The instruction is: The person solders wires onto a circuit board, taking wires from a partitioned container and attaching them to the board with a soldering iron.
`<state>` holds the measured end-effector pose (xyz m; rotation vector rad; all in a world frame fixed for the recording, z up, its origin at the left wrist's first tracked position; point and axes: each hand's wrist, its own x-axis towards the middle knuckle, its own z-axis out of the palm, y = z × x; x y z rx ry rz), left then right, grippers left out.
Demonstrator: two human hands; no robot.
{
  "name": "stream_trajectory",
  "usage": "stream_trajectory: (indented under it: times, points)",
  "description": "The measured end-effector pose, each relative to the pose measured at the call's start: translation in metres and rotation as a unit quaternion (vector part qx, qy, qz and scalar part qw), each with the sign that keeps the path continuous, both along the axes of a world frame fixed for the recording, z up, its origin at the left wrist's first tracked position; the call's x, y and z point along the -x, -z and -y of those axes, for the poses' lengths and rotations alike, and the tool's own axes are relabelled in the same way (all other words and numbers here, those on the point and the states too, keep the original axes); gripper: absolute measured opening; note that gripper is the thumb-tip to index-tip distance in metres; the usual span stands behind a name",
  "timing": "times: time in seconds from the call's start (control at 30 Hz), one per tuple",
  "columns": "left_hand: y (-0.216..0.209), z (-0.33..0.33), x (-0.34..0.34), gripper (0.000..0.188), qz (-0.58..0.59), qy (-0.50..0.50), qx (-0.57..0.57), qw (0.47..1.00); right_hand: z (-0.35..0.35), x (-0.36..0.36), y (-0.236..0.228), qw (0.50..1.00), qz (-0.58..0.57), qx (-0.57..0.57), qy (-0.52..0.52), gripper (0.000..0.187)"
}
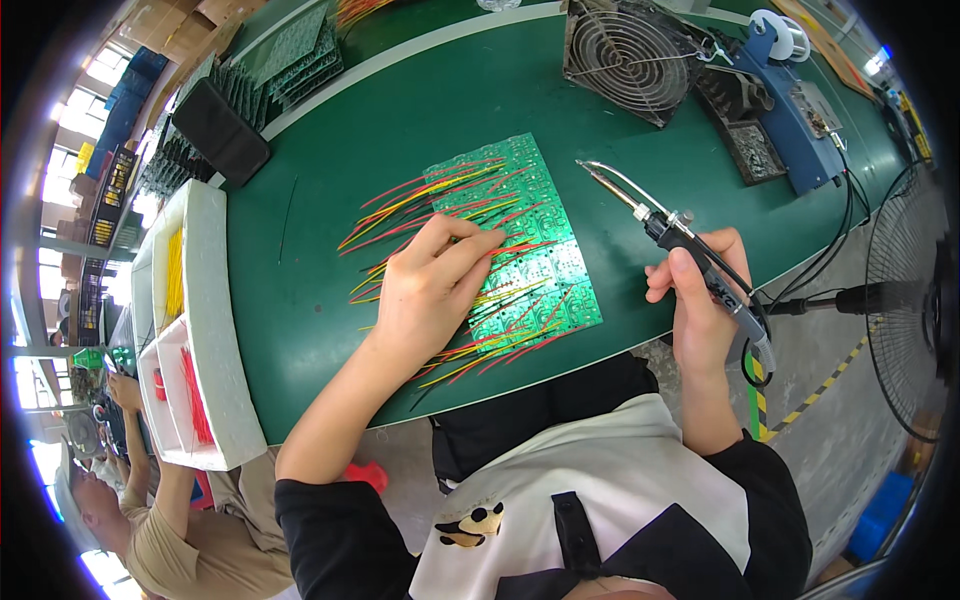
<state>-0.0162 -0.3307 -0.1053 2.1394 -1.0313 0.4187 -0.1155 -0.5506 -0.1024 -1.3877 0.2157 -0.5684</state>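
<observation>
A green panel of small circuit boards [572, 275] lies on the green bench in front of me. Many thin red, yellow and black wires [415, 195] stretch across it, their loose ends hanging over its left side. My left hand [425, 285] rests over the middle of the panel, thumb and fingers pinched on a wire close to the board. The fingers partly hide that wire. To the right of the panel, my right hand [703, 310] is wrapped round a soldering iron [690, 245] with a curved metal feed tube beside its tip. The tip points up and left, apart from the board.
On the left stands a white foam tray [222, 330] with yellow and red wires. A black flat case [220, 130] and stacked boards [295, 60] sit beyond it. A grilled fan box [635, 60] and blue solder feeder [795, 130] stand at the back right. A co-worker [190, 530] sits left.
</observation>
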Motion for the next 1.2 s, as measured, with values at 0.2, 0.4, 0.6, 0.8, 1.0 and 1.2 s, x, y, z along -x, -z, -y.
stream_trajectory:
  times: [0.2, 0.4, 0.6, 0.8, 1.0, 1.2]
  points:
    - [-0.002, 0.001, 0.001, 0.022, -0.006, 0.003, -0.014, 1.000, 0.001, 0.002, 0.002, 1.000, 0.018, -0.002, -0.017, 0.018]
    - [-0.008, 0.001, 0.001, 0.031, -0.003, 0.030, -0.056, 0.998, -0.001, 0.001, 0.002, 1.000, 0.014, 0.000, -0.016, 0.019]
    - [-0.008, 0.000, 0.002, 0.034, -0.010, 0.030, -0.069, 0.997, -0.002, 0.005, 0.003, 0.998, 0.024, 0.017, -0.052, 0.020]
    - [-0.008, -0.001, 0.003, 0.036, -0.033, 0.021, -0.071, 0.997, -0.006, 0.011, 0.000, 0.994, -0.019, 0.008, -0.109, 0.021]
    - [-0.007, 0.000, 0.004, 0.037, -0.031, 0.020, -0.070, 0.997, -0.005, 0.012, 0.000, 0.994, -0.013, 0.009, -0.108, 0.022]
    - [-0.008, 0.000, 0.004, 0.038, -0.027, 0.018, -0.078, 0.996, -0.005, 0.013, 0.001, 0.995, -0.021, 0.016, -0.100, 0.021]
